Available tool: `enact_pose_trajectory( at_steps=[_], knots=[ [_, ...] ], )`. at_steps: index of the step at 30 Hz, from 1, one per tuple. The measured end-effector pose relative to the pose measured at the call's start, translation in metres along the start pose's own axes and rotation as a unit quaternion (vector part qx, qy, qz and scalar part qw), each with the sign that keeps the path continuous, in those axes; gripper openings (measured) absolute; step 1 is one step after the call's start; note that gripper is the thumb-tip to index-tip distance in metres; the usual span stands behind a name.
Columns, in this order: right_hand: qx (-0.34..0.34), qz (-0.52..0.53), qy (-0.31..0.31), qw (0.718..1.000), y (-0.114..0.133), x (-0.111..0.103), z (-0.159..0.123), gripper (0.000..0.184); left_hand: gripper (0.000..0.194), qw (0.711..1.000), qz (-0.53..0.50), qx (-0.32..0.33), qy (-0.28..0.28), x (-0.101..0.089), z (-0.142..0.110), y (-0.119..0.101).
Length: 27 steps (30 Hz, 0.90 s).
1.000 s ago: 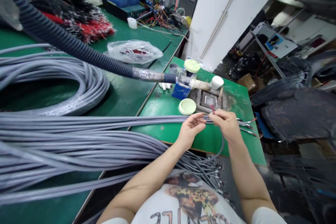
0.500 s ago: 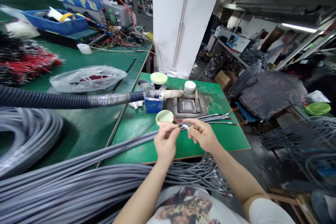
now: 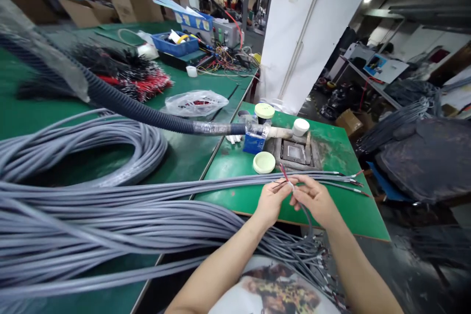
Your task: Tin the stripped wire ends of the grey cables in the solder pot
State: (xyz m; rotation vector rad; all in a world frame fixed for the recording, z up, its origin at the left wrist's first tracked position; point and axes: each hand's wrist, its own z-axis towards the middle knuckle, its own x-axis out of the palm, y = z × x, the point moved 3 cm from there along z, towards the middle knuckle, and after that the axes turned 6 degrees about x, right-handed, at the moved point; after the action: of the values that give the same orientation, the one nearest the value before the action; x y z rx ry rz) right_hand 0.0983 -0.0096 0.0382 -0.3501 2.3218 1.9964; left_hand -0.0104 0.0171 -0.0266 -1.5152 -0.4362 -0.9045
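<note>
Over the front part of the green bench board, my two hands meet at the stripped end of a grey cable (image 3: 307, 217). My right hand (image 3: 315, 201) is closed on the cable close to its white-wrapped end, and the cable hangs down below the fingers. My left hand (image 3: 270, 204) pinches the thin wires that fan out of it, a dark one sticking out leftwards. Red wires (image 3: 284, 171) point up between the hands. Just behind, several grey cables (image 3: 235, 182) lie across the board, their stripped ends to the right.
A solder pot (image 3: 294, 151) sits in a grimy block beyond the hands, with a ribbed hose (image 3: 176, 124) ending beside it. Around it are a shallow pale dish (image 3: 264, 162), a blue box (image 3: 253, 143) and a white-lidded tub (image 3: 300, 126). Bundled grey cable (image 3: 147, 157) covers the left bench.
My view has swung left, so the bench things appear further right. The wires in my fingers have spread apart and now point upward, with a dark one out to the left.
</note>
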Motion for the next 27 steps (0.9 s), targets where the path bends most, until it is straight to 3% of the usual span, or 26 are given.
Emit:
enact_pose_trajectory(
  at_steps=[5,9,15,17,20,21,22,24,27],
  knots=[
    [-0.076,-0.173,-0.021,0.982,0.031,-0.011,0.011,0.02,0.021,0.997,0.036,0.018,0.07,-0.001,-0.008,-0.007],
    [-0.076,-0.153,-0.013,0.985,0.044,0.004,0.019,0.019,0.023,0.994,0.06,-0.007,0.09,0.0,-0.014,-0.006],
    [-0.065,-0.064,-0.03,0.995,0.031,0.016,0.032,0.018,0.028,0.99,0.117,-0.01,0.076,-0.007,-0.019,-0.008],
    [-0.092,-0.027,-0.076,0.992,0.031,0.009,0.036,0.015,0.029,0.99,0.128,-0.018,0.059,-0.013,-0.022,-0.004],
    [-0.167,0.016,-0.197,0.966,0.04,-0.013,0.035,0.01,0.027,0.989,0.137,-0.044,0.037,-0.021,-0.027,0.004],
    [-0.177,0.002,-0.206,0.962,0.043,-0.019,0.034,0.01,0.027,0.989,0.139,-0.047,0.025,-0.023,-0.028,0.006],
    [-0.171,-0.03,-0.187,0.967,0.045,-0.022,0.033,0.01,0.026,0.989,0.14,-0.044,0.01,-0.025,-0.028,0.006],
    [-0.127,-0.119,-0.088,0.981,0.043,-0.021,0.034,0.011,0.025,0.989,0.143,-0.028,-0.01,-0.028,-0.027,0.003],
    [-0.057,-0.182,0.04,0.981,0.033,-0.012,0.035,0.018,0.024,0.989,0.145,-0.005,-0.004,-0.028,-0.023,-0.004]
  ],
)
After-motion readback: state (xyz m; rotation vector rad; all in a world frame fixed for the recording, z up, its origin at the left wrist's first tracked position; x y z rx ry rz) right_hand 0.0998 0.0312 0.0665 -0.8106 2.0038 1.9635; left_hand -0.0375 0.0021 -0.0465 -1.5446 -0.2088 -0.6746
